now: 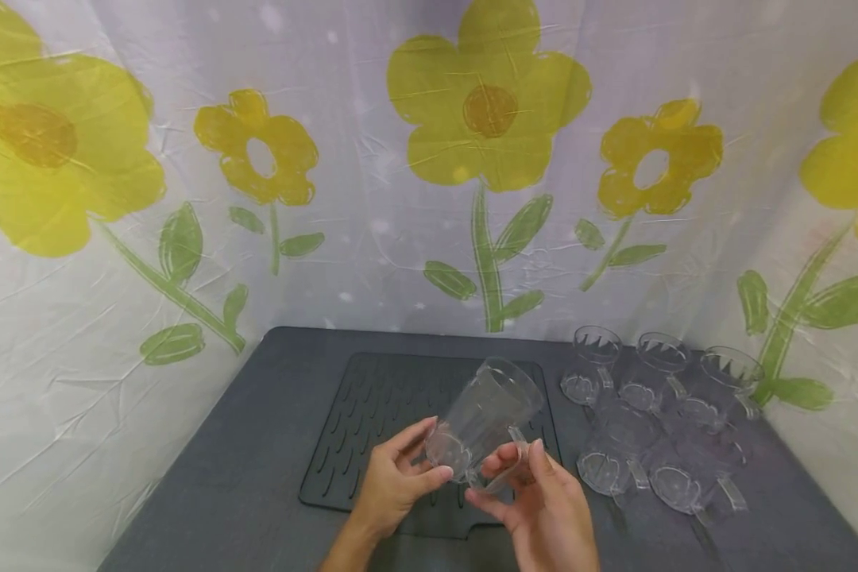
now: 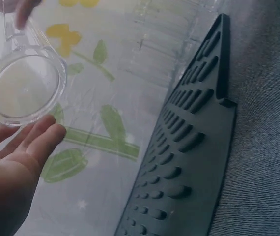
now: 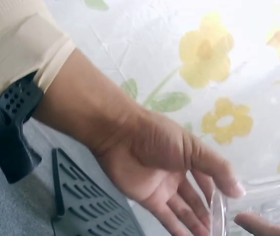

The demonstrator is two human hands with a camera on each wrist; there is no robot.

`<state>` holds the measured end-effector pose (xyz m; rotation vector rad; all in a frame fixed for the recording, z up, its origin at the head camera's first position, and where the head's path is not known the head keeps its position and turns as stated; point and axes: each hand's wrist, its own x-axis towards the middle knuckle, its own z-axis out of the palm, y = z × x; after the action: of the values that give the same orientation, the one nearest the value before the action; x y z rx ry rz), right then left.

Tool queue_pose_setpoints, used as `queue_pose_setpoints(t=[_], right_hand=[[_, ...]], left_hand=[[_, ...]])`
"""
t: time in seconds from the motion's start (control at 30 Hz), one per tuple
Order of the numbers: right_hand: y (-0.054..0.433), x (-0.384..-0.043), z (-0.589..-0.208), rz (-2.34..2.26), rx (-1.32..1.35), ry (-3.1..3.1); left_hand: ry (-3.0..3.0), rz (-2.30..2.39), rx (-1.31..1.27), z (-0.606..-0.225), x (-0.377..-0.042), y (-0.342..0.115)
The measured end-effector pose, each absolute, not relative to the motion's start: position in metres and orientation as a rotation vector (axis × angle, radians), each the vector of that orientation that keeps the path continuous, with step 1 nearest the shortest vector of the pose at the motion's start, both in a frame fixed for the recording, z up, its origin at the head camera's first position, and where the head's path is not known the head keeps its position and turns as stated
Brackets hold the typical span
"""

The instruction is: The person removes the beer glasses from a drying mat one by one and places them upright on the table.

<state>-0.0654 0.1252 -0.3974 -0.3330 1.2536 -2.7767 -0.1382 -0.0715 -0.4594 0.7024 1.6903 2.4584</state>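
Observation:
Both hands hold a clear mug (image 1: 496,401), raised over the black ribbed mat and tilted with its mouth up and away to the right. The left hand (image 1: 393,481) grips it round the base, thumb on the near side and fingers on the far side. At the handle, the right hand (image 1: 543,500) holds with curled fingers and thumb. In the left wrist view the mug's round base (image 2: 26,91) faces the camera, above the left fingers. The right wrist view catches the left hand (image 3: 164,162) reaching to the base, with part of the mug cut off at the edge.
The mat (image 1: 379,397) lies flat on a dark grey table (image 1: 222,477). To its right stand several more clear mugs (image 1: 639,453) in two rows, their outlines overlapping. A flower-printed curtain (image 1: 357,238) closes off the back and sides.

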Motion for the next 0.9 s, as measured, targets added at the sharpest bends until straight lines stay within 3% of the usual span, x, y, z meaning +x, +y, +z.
queue_pose_setpoints(t=[0.27, 0.9], right_hand=[[0.113, -0.062, -0.397, -2.749, -0.169, 1.514], [0.109, -0.058, -0.395, -2.726, -0.207, 1.963]], left_hand=[[1.673, 2.433, 0.734, -0.464, -0.139, -0.070], [1.966, 2.377, 0.838, -0.468, -0.142, -0.083]])
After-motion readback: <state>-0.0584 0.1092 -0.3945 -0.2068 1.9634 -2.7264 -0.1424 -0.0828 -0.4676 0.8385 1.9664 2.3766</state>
